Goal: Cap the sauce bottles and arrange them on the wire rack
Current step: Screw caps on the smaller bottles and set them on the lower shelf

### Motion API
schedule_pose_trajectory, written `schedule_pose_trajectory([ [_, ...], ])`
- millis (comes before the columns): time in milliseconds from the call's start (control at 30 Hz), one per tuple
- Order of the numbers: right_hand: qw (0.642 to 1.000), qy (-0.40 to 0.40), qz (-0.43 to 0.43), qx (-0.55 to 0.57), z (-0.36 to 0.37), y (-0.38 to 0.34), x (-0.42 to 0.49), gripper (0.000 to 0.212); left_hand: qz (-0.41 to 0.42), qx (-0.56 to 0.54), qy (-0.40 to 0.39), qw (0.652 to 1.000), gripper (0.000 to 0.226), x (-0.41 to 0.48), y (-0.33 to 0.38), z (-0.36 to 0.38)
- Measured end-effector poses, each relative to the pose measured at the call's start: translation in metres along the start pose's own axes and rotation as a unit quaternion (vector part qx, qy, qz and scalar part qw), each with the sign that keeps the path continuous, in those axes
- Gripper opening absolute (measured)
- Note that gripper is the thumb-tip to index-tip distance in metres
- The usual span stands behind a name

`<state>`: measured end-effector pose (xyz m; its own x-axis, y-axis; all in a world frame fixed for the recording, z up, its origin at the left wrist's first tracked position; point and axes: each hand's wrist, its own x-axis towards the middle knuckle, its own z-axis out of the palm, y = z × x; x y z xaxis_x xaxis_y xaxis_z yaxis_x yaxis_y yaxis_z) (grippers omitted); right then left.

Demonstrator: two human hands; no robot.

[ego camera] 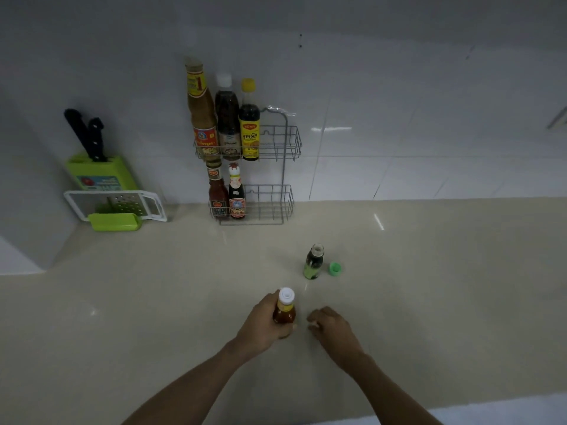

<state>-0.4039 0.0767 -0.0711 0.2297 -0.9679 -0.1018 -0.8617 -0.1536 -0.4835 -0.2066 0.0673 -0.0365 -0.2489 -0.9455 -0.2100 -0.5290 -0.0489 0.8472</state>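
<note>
My left hand (264, 322) is wrapped around an orange-brown sauce bottle (284, 311) with a white cap (286, 294), standing on the beige counter. Just to its right, my right hand (333, 328) hovers with curled fingers and holds nothing. Farther back stands a dark bottle with a green label (313, 261), its mouth uncapped, and its green cap (335, 268) lies beside it on the right. The two-tier wire rack (283, 145) stands against the wall. Its upper tier holds three capped bottles (227, 118) at the left, its lower tier two smaller bottles (227, 193).
A green knife block (101, 173) with black-handled knives stands at the left, with a white grater (113, 204) and a green container (114, 221) in front. White tiled wall (399, 118) runs behind. The right halves of both rack tiers have room.
</note>
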Motion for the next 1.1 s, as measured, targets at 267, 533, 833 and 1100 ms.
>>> schedule_pose_trajectory([
  [267, 0.98, 0.053, -0.177, 0.076, -0.121, -0.075, 0.051, 0.024, 0.008, 0.02, 0.085, 0.996, 0.03, 0.002, 0.02, -0.035],
  [533, 0.944, -0.044, -0.318, -0.08, -0.169, -0.122, 0.075, 0.033, -0.041, -0.089, 0.012, 0.995, 0.02, -0.002, 0.057, -0.077],
  [833, 0.943, -0.152, -0.286, 0.08, -0.211, -0.149, 0.087, 0.041, -0.029, -0.294, -0.258, 0.92, 0.04, -0.012, 0.071, -0.107],
  [1100, 0.939, -0.184, -0.26, 0.128, -0.217, -0.155, 0.083, 0.031, 0.001, -0.356, -0.362, 0.862, 0.042, -0.014, 0.071, -0.109],
])
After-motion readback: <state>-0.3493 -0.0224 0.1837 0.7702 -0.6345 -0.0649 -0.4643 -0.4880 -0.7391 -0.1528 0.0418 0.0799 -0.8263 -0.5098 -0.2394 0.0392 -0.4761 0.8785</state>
